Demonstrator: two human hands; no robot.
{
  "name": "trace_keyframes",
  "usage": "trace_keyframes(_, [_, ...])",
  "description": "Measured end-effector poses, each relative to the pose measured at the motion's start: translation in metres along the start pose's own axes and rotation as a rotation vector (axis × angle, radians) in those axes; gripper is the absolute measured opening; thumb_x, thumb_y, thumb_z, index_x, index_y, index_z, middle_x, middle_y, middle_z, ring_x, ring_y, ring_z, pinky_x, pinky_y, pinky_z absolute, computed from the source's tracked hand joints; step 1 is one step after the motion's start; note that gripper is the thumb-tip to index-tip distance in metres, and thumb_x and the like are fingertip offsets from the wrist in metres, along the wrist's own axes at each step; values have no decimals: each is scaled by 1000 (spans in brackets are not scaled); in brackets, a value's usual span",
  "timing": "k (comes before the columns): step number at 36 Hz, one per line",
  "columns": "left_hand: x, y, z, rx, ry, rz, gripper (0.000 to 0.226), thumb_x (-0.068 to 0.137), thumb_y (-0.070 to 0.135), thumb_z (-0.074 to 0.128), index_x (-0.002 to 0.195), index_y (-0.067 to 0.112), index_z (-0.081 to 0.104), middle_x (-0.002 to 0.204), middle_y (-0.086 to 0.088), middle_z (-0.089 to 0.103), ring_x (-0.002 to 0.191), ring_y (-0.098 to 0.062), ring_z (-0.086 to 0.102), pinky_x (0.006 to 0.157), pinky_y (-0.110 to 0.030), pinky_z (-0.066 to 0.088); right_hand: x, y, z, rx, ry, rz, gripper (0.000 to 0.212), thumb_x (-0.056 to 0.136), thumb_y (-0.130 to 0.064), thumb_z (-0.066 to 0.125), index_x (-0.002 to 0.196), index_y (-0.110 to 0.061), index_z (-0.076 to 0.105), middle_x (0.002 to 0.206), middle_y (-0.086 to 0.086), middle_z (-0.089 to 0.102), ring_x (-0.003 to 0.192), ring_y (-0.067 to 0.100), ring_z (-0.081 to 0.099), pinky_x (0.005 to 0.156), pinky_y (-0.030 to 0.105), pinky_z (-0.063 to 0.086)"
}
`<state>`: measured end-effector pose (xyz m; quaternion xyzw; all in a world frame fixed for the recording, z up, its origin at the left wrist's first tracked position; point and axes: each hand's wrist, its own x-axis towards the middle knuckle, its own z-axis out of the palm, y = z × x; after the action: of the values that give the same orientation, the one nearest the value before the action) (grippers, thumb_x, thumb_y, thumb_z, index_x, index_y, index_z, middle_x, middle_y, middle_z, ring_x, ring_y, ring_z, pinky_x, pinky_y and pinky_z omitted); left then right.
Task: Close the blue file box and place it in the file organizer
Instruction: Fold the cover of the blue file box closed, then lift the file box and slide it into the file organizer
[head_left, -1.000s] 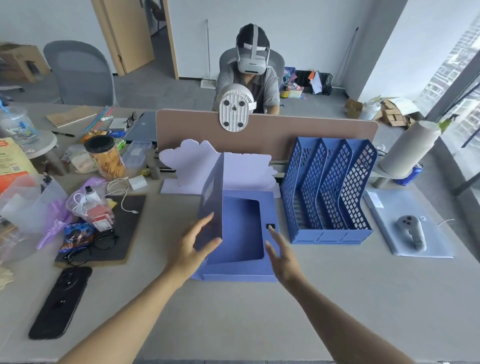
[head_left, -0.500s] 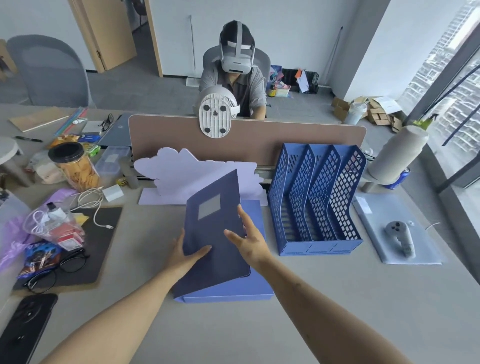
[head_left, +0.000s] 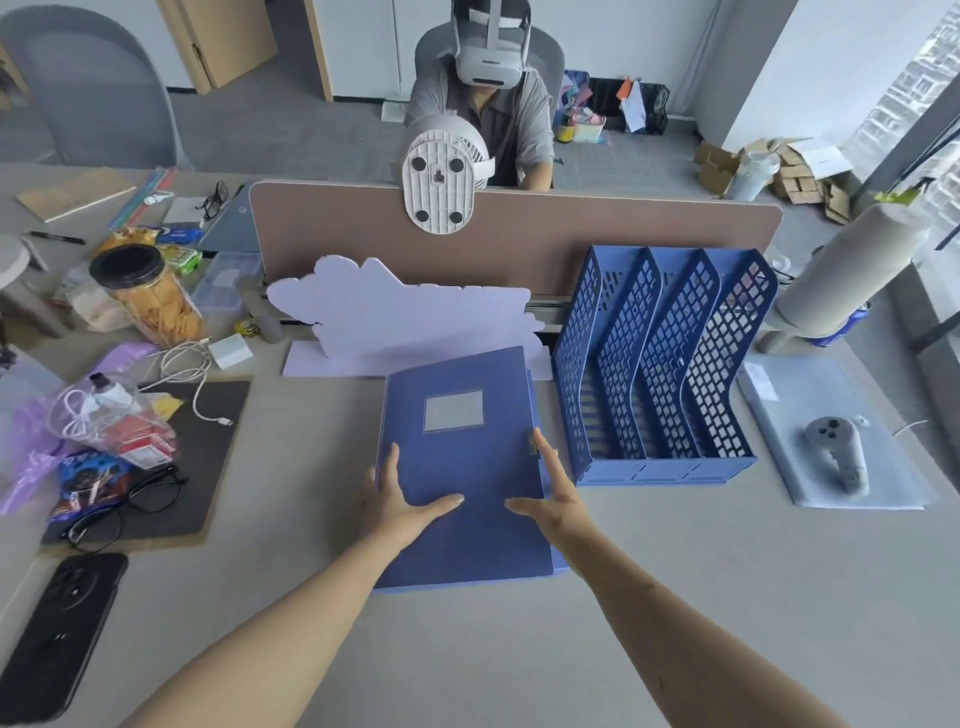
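Note:
The blue file box (head_left: 457, 467) lies flat on the grey desk in front of me, its lid down and a grey label window facing up. My left hand (head_left: 395, 504) holds its left edge, fingers along the side and thumb spread over the lid. My right hand (head_left: 553, 499) holds the right edge by the small clasp, thumb on the lid. The blue mesh file organizer (head_left: 660, 374), with three upright slots, stands just right of the box and holds nothing that I can see.
A white cloud-shaped board (head_left: 395, 317) leans on the brown divider (head_left: 519, 234) behind the box. A grey controller (head_left: 836, 452) lies on a pad at right. Left are a black phone (head_left: 57, 629), glasses (head_left: 130, 504), a snack jar (head_left: 145, 296). A person sits opposite.
The lid, upright a second ago and half lowered after that, now lies flat on the box. Both hands have moved from the lid to the box's side edges.

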<state>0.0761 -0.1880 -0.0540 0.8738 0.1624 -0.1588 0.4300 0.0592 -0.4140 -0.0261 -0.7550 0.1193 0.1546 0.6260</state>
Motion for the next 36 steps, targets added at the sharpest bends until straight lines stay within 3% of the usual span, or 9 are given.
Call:
trace_keyframes(3, [-4, -8, -1, 23, 4, -7, 130, 50, 70, 81, 150, 43, 4, 156, -3, 12, 141, -23, 22, 100, -39, 38, -4, 8, 6, 2, -1, 4, 99, 76, 1, 73, 150, -43, 24, 159, -16, 21, 151, 13, 2, 121, 49, 19])
trace_keyframes(8, [-8, -7, 3, 79, 34, -2, 128, 46, 74, 79, 148, 49, 7, 153, -2, 8, 139, -25, 23, 92, -35, 44, -10, 14, 7, 85, -39, 92, 102, 69, -14, 78, 144, -57, 24, 162, -15, 9, 150, 6, 0, 121, 45, 21])
trace_keyframes(12, [-5, -8, 6, 164, 47, -8, 131, 40, 82, 73, 146, 52, 3, 154, 3, 5, 137, -29, 23, 91, -43, 51, -14, 16, 3, 105, -105, 131, 104, 77, -1, 73, 152, -45, 14, 149, -30, 12, 136, -2, 19, 104, 25, 30])
trace_keyframes(21, [-3, -11, 12, 280, 87, -8, 133, 37, 89, 64, 147, 49, 0, 154, -3, 9, 135, -33, 27, 96, -50, 48, -11, 17, 0, 41, -105, 223, 99, 79, -1, 74, 154, -34, 17, 154, -18, 23, 134, 5, 29, 99, 22, 31])
trace_keyframes(24, [-4, -11, 13, 318, 102, -9, 133, 37, 89, 63, 147, 48, 0, 154, -5, 11, 134, -33, 28, 95, -50, 48, -7, 14, 4, -65, -99, 262, 95, 79, -11, 77, 153, -32, 21, 160, -4, 22, 146, 15, 23, 102, 23, 32])
trace_keyframes(26, [-4, -11, 14, 331, 102, -10, 132, 40, 88, 64, 147, 48, 0, 154, -7, 11, 134, -34, 28, 97, -50, 46, -3, 16, 7, -191, -62, 246, 95, 81, -27, 75, 153, -38, 15, 161, -5, 22, 144, 17, 31, 95, 22, 38])
trace_keyframes(29, [-4, -11, 14, 341, 99, -17, 131, 40, 88, 64, 146, 50, -3, 155, -6, 8, 134, -34, 27, 98, -52, 45, 0, 23, 9, -491, -29, 204, 76, 90, -50, 54, 150, -51, 7, 162, -13, 17, 134, 24, 47, 90, 29, 47])
trace_keyframes(32, [-4, -11, 14, 350, 99, -27, 131, 40, 89, 64, 146, 50, -4, 155, -7, 7, 135, -34, 26, 99, -53, 43, -7, 27, 14, -700, 52, 179, 57, 97, -51, 30, 145, -59, 2, 160, -25, 14, 122, 30, 56, 86, 36, 48])
trace_keyframes(36, [-4, -8, 12, 341, 85, -36, 132, 40, 89, 63, 146, 51, -6, 157, -7, 5, 138, -32, 24, 102, -52, 42, -7, 26, 19, -753, 87, 131, 56, 99, -45, 27, 147, -54, -1, 160, -23, 16, 126, 23, 48, 96, 39, 45])
